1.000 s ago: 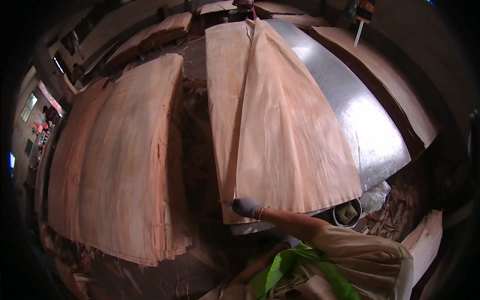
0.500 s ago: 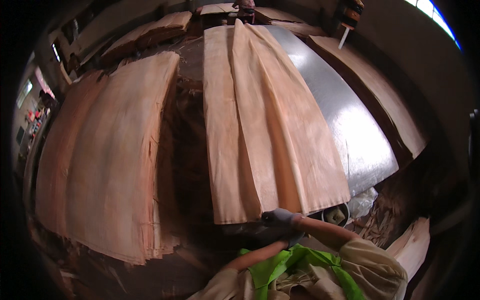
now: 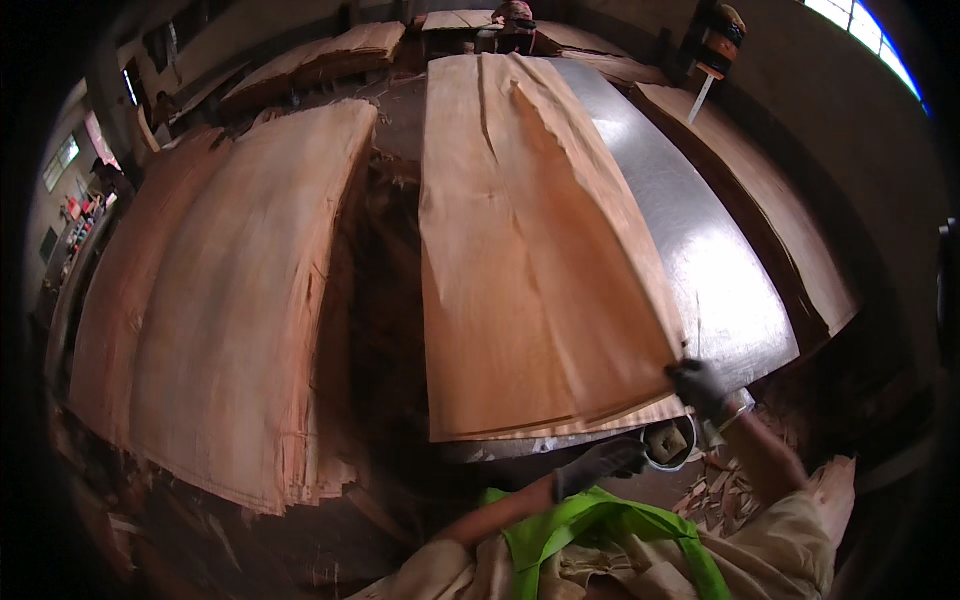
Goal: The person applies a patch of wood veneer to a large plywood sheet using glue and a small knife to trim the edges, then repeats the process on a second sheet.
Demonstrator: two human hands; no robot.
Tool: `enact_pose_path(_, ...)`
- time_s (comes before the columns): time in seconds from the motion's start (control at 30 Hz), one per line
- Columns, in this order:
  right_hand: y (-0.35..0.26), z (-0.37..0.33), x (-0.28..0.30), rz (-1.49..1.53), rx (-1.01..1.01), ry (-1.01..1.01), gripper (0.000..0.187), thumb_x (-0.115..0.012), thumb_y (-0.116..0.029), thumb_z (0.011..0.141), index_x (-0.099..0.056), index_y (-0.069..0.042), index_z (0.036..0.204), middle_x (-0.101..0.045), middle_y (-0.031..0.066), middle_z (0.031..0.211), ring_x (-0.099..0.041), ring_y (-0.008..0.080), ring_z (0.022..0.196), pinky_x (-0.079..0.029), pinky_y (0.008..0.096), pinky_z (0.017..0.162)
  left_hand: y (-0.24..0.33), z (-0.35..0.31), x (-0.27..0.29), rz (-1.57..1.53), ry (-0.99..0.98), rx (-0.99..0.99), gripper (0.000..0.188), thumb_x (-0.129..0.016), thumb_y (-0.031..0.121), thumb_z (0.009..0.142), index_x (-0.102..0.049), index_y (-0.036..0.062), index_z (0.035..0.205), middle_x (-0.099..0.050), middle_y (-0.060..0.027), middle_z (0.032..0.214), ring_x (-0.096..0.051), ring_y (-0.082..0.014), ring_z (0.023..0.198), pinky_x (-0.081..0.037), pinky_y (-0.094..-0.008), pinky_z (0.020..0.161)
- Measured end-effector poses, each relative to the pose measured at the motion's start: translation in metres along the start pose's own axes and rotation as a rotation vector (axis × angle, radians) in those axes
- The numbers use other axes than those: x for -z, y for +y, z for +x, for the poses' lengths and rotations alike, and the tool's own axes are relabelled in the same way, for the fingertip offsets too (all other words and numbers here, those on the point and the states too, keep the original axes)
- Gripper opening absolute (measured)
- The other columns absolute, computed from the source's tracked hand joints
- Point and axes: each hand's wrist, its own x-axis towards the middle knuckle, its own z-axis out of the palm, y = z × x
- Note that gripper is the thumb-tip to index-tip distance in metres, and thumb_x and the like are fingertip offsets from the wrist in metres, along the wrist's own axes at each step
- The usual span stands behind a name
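The right hand (image 3: 697, 386), in a dark glove, is at the near right corner of the top wood sheet (image 3: 490, 300), its fingers closed on that edge; a thin dark line stands up just beyond the fingers, too fine to make out; the forearm rises from the lower right and slants up and leftward, elbow bent. The left hand (image 3: 608, 460), also in a dark glove, is lower and nearer the body, just off the near edge of the table; its forearm reaches in from the lower left; whether its fingers are open or curled I cannot tell.

The sheet lies lengthwise on the metal table (image 3: 740, 300), leaving bare metal along the right; long creases and a raised ridge run down its right part, and the edge of another layer shows beneath its near end. A bucket (image 3: 690, 455) with a lump inside sits between the two hands, just beside the left one; wood scraps (image 3: 712, 488) litter the floor to its right; green straps (image 3: 600, 510) cross the wearer's chest.

Counted: two gloved hands; one table; one bucket; one large pile (image 3: 240, 280) on the left, across a dark gap; one long stack (image 3: 775, 185) on the right; one other person (image 3: 515, 14) at the far end.
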Motion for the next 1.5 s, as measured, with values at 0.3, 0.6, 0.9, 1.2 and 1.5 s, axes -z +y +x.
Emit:
enact_pose_path(0.3,-0.088,0.011,0.171,-0.188,0.269,0.111,0.028,-0.066,-0.028,0.080,-0.050,-0.010,0.065,-0.042,-0.0031,0.048,-0.038,0.0075,0.036,-0.029,0.0247,0.034,-0.029,-0.124,0.082,-0.904,0.802,-0.579,0.059,-0.044,0.049,0.090,-0.038,0.0097,0.133,-0.044,-0.0153,0.132,-0.044,-0.0323,0.120,-0.035,-0.0500,0.101)
enact_pose_path(0.6,0.113,0.024,0.317,-0.019,0.213,0.129,0.019,-0.065,-0.024,0.081,-0.065,-0.004,0.080,-0.053,-0.0016,0.060,-0.044,0.0070,0.047,-0.033,0.0226,0.041,-0.075,-0.102,0.071,-0.502,1.099,-0.887,0.056,-0.052,0.050,0.086,-0.047,0.0117,0.126,-0.049,-0.0069,0.130,-0.044,-0.0276,0.119,-0.036,-0.0463,0.100)
enact_pose_path(0.9,0.244,0.048,0.471,-0.142,0.435,0.227,0.009,-0.062,-0.006,0.080,-0.057,-0.001,0.074,-0.047,-0.0090,0.068,-0.040,0.0030,0.063,-0.036,0.0215,0.053,-0.141,0.023,-0.006,-0.374,1.278,-0.903,0.044,-0.048,0.038,0.090,-0.049,0.0095,0.124,-0.051,-0.0067,0.128,-0.045,-0.0249,0.120,-0.034,-0.0432,0.102)
enact_pose_path(1.2,0.220,0.186,0.541,-0.336,0.271,0.245,0.022,-0.064,-0.021,0.078,-0.059,-0.001,0.072,-0.052,0.0017,0.058,-0.047,0.0101,0.048,-0.038,0.0285,0.043,-0.105,0.183,0.016,-0.327,1.419,-0.806,0.036,-0.053,0.030,0.089,-0.052,0.0094,0.119,-0.056,-0.0081,0.117,-0.051,-0.0232,0.108,-0.040,-0.0374,0.093)
enact_pose_path(1.5,0.203,0.268,0.502,0.046,0.203,0.172,0.027,-0.068,-0.031,0.079,-0.058,-0.007,0.071,-0.052,0.0022,0.053,-0.046,0.0115,0.038,-0.035,0.0255,0.035,-0.055,0.264,0.067,-0.270,1.514,-0.795,0.023,-0.056,0.021,0.085,-0.053,0.0123,0.106,-0.059,-0.0051,0.100,-0.058,-0.0196,0.088,-0.050,-0.0342,0.075)
